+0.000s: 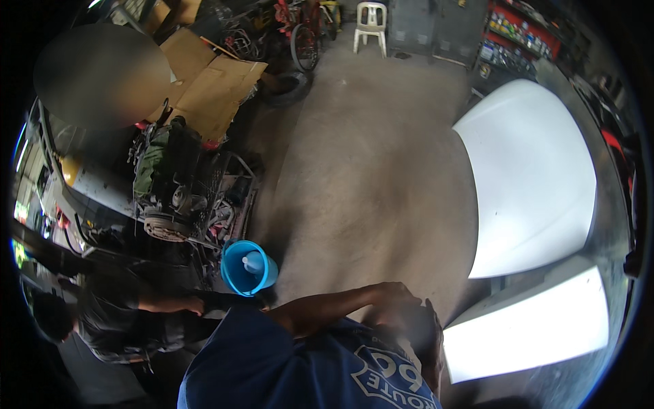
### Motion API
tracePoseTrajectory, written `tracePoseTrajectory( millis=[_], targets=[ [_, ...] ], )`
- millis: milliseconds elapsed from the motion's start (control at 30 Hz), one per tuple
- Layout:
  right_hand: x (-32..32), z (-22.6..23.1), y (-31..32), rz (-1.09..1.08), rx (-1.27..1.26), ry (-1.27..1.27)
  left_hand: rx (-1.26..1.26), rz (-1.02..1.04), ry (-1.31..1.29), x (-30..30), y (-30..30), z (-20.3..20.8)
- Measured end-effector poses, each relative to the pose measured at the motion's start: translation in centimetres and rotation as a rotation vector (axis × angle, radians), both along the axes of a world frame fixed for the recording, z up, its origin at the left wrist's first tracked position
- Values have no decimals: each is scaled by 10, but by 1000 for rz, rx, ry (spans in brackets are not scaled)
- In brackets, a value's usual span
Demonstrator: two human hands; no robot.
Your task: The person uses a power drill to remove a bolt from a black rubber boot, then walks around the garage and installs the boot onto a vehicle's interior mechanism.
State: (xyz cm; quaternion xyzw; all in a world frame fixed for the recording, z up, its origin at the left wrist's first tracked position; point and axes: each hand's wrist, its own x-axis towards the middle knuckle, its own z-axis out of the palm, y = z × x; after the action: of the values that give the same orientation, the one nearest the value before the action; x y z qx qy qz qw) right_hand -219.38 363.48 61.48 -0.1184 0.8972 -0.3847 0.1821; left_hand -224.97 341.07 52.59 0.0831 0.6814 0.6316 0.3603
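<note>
Hands close together, grip uncertain, just beside a white panel

Left hand [395, 294] bent in front of the blue shirt [272, 361], right hand [428, 330] just beside it, both dark and blurred. Cannot tell clenched from loose, nor make out anything held between the two.

Smaller white panel [528, 334]: probably light for its breadth, stiff along the shaded far edge but apt to flex across the flat, smooth enough to slip, easily scratched or dented. Best taken by two opposite edges, fingers underneath, palms clear of the bright face.

Lies to the right of the hands, left corner just beside the right hand; cannot tell touching from merely overlapping in view. Reaches from there toward the right edge of a grey surface [606, 235]; support underneath mostly hidden.

Farther ahead, near that same right edge, a larger white panel [531, 184], broad and gently curved, likely heavier, better held at both sides. Well apart on the left, a blue bucket [271, 274] with a pale bottle [253, 262] inside.
</note>
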Motion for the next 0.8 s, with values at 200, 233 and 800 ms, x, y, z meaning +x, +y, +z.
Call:
tracePoseTrajectory(
  millis=[200, 233, 800],
  targets=[
    [-146, 20, 6, 415, 159, 141, 56, 303, -251, -96, 6, -33],
    [-168, 19, 1, 483, 160, 161, -21, 285, -226, -108, 2, -43],
    [-505, 29, -214, 598, 124, 168, -115, 612, -84, -388, -193, 33]
  ],
)
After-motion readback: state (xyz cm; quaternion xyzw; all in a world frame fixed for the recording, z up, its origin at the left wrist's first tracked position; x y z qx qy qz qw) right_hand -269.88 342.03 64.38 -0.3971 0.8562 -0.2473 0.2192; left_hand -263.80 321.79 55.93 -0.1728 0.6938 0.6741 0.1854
